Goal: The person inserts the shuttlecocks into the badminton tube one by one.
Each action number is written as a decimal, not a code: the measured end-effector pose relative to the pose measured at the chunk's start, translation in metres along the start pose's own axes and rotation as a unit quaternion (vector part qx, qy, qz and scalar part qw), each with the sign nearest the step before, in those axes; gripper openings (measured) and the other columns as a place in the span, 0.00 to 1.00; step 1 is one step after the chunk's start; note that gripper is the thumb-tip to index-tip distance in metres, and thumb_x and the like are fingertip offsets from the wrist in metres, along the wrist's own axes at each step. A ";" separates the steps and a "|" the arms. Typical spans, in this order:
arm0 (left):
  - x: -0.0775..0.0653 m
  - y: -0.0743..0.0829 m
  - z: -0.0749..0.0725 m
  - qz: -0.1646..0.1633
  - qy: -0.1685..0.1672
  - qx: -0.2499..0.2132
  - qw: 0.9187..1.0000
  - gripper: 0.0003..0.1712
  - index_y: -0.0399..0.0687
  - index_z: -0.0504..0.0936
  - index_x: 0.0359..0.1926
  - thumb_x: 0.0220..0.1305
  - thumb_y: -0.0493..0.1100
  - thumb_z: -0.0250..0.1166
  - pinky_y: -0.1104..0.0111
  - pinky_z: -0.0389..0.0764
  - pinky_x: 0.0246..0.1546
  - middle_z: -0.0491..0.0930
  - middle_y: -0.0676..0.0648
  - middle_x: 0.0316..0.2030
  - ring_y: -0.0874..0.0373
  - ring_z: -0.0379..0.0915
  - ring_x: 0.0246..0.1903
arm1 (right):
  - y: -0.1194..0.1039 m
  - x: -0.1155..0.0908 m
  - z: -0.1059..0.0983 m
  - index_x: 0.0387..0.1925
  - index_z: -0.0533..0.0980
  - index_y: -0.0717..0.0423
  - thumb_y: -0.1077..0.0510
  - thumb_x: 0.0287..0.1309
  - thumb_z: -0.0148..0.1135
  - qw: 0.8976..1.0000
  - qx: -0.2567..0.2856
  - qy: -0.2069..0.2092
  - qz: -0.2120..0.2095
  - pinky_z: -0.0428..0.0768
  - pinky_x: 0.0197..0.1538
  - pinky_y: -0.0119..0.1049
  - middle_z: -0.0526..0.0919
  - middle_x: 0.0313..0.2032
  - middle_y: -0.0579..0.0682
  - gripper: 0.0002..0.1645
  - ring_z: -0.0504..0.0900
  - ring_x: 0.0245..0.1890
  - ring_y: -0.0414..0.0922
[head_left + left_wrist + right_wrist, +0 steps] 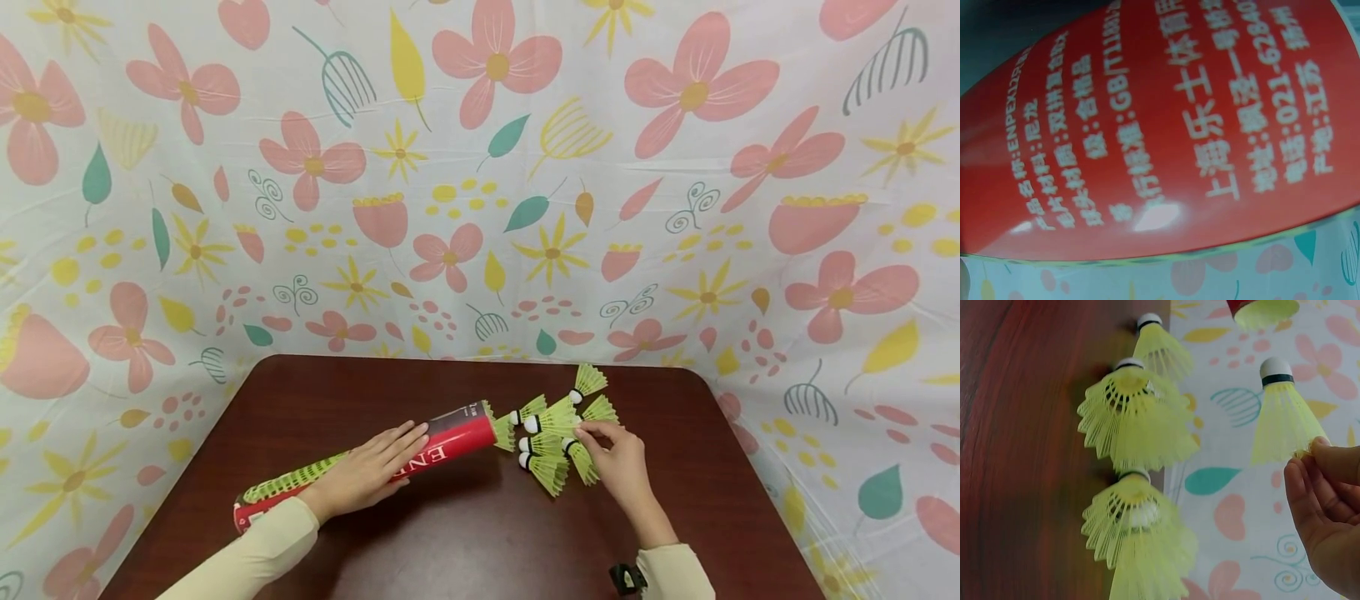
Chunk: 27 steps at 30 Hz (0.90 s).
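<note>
Your left hand (pixel 367 473) lies across the middle of the red tube (pixel 462 438), its grip loose and flat, the fingers fairly straight along the curved wall rather than clenched round it. The tube rests slantwise on the dark reddish-brown bench (pixel 480 542), one end low on your left and the other angled up and to the right, toward the shuttlecocks. Yellow-green netting pattern shows along its upper side behind your hand, and a dark panel sits near the right end, above white capital letters. At that right end you have a yellow-green skirt (pixel 505 433) poking out of the mouth. Your right hand (pixel 617 462) has its grip pinched, thumb and fingers together, on the skirt edge of one held shuttlecock (pixel 1288 419); its white, black-banded cork points away from your fingers, and the right wrist view shows it apart from the others. Just beside it on the bench, a cluster of loose shuttlecocks (pixel 544 473) lies between the tube's mouth and your right hand, most corks toward the tube, some skirts overlapping. From your left wrist you see the tube wall close up, covered in white printing (pixel 1204 147). Your cuffs are cream, with a black strap (pixel 627 578) at the right one, and a white flowered cloth (pixel 480 167) hangs behind the bench.
</note>
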<state>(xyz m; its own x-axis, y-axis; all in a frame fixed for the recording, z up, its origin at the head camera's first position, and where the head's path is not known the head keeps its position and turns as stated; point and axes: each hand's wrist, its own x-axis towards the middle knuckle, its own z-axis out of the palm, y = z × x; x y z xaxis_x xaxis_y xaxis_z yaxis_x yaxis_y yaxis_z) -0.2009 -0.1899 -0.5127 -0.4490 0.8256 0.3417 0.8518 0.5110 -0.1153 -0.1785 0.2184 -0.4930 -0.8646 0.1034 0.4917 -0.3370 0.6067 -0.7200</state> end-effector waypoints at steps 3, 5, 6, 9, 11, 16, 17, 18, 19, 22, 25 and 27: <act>0.001 0.000 -0.001 0.002 -0.001 0.002 1.000 0.54 0.43 0.52 0.74 0.54 0.51 0.73 0.58 0.66 0.63 0.52 0.45 0.73 0.47 0.54 0.70 | -0.004 0.001 0.006 0.32 0.85 0.59 0.67 0.50 0.70 1.000 0.007 0.007 -0.013 0.80 0.30 0.28 0.86 0.30 0.51 0.06 0.84 0.29 0.43; 0.002 0.001 -0.002 0.003 -0.003 0.001 1.000 0.53 0.43 0.52 0.74 0.55 0.51 0.72 0.58 0.66 0.64 0.52 0.45 0.73 0.47 0.54 0.70 | -0.007 0.002 0.010 0.32 0.85 0.59 0.67 0.50 0.70 1.000 0.009 0.010 -0.023 0.79 0.30 0.28 0.86 0.30 0.51 0.06 0.83 0.28 0.44; 0.002 0.001 -0.002 0.003 -0.004 0.003 1.000 0.53 0.43 0.52 0.74 0.55 0.51 0.72 0.58 0.66 0.64 0.52 0.45 0.73 0.47 0.53 0.70 | -0.009 0.002 0.011 0.32 0.85 0.59 0.68 0.50 0.70 0.999 0.010 0.011 -0.029 0.79 0.30 0.28 0.86 0.30 0.51 0.06 0.84 0.28 0.44; 0.003 0.002 -0.003 0.004 -0.008 0.000 1.000 0.53 0.43 0.52 0.74 0.55 0.51 0.72 0.57 0.65 0.64 0.52 0.45 0.73 0.48 0.52 0.70 | -0.012 0.003 0.017 0.32 0.85 0.58 0.68 0.49 0.71 0.999 0.009 0.015 -0.043 0.79 0.30 0.29 0.86 0.30 0.50 0.06 0.84 0.28 0.46; 0.004 0.003 -0.004 0.004 -0.010 0.001 1.000 0.54 0.44 0.52 0.75 0.55 0.50 0.72 0.57 0.65 0.64 0.52 0.45 0.74 0.48 0.52 0.71 | -0.013 0.005 0.020 0.31 0.85 0.59 0.68 0.48 0.71 0.998 0.010 0.016 -0.054 0.80 0.30 0.30 0.86 0.30 0.50 0.06 0.84 0.28 0.46; 0.005 0.003 -0.004 0.009 -0.008 0.003 1.000 0.52 0.43 0.52 0.75 0.56 0.51 0.71 0.57 0.65 0.65 0.51 0.45 0.74 0.47 0.53 0.70 | -0.016 0.006 0.028 0.31 0.85 0.59 0.67 0.49 0.71 0.997 0.021 0.008 -0.067 0.81 0.30 0.32 0.86 0.30 0.49 0.05 0.84 0.28 0.45; 0.005 0.003 -0.004 0.010 -0.008 0.003 1.000 0.52 0.43 0.52 0.74 0.57 0.51 0.70 0.57 0.64 0.65 0.51 0.45 0.74 0.47 0.53 0.70 | -0.017 0.006 0.030 0.31 0.85 0.59 0.67 0.49 0.71 0.998 0.023 0.005 -0.065 0.81 0.30 0.32 0.86 0.30 0.49 0.05 0.84 0.28 0.45; 0.005 0.003 -0.004 0.011 -0.007 0.003 1.000 0.51 0.43 0.52 0.74 0.57 0.51 0.70 0.57 0.65 0.64 0.51 0.45 0.74 0.46 0.54 0.70 | -0.018 0.006 0.031 0.31 0.85 0.59 0.66 0.50 0.71 0.998 0.027 0.002 -0.061 0.81 0.30 0.32 0.86 0.30 0.48 0.05 0.84 0.29 0.45; 0.005 0.004 -0.004 0.012 -0.006 0.002 1.000 0.51 0.42 0.52 0.74 0.57 0.51 0.70 0.57 0.64 0.65 0.51 0.44 0.74 0.45 0.55 0.69 | -0.018 0.006 0.033 0.32 0.85 0.59 0.66 0.50 0.70 0.998 0.029 -0.002 -0.056 0.81 0.30 0.32 0.86 0.30 0.48 0.05 0.84 0.29 0.44; 0.005 0.004 -0.004 0.014 -0.008 0.004 1.000 0.50 0.42 0.52 0.74 0.59 0.51 0.69 0.57 0.64 0.65 0.51 0.45 0.74 0.45 0.56 0.69 | -0.021 0.005 0.038 0.32 0.85 0.58 0.65 0.51 0.70 0.998 0.033 -0.010 -0.043 0.80 0.30 0.32 0.86 0.31 0.48 0.04 0.84 0.30 0.44; 0.005 0.005 -0.003 0.021 -0.001 0.006 1.000 0.49 0.41 0.53 0.74 0.59 0.52 0.68 0.57 0.64 0.65 0.52 0.44 0.73 0.44 0.57 0.68 | -0.022 0.004 0.043 0.31 0.85 0.58 0.65 0.51 0.70 0.998 0.035 -0.012 -0.042 0.81 0.32 0.32 0.86 0.31 0.48 0.04 0.84 0.31 0.43; 0.006 0.005 -0.002 0.026 0.002 0.009 1.000 0.48 0.40 0.54 0.74 0.60 0.52 0.67 0.57 0.64 0.65 0.53 0.43 0.73 0.44 0.57 0.68 | -0.023 0.003 0.046 0.31 0.85 0.58 0.66 0.51 0.70 0.998 0.038 -0.012 -0.050 0.81 0.32 0.32 0.86 0.30 0.47 0.04 0.84 0.30 0.43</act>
<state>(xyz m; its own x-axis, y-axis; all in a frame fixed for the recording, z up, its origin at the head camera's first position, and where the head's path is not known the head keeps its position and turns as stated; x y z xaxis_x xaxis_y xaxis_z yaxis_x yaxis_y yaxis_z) -0.1986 -0.1833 -0.5091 -0.4023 0.8505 0.3390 0.8693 0.4710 -0.1499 -0.1905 0.1682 -0.4979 -0.8334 0.0251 0.5521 -0.4489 0.5520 -0.7027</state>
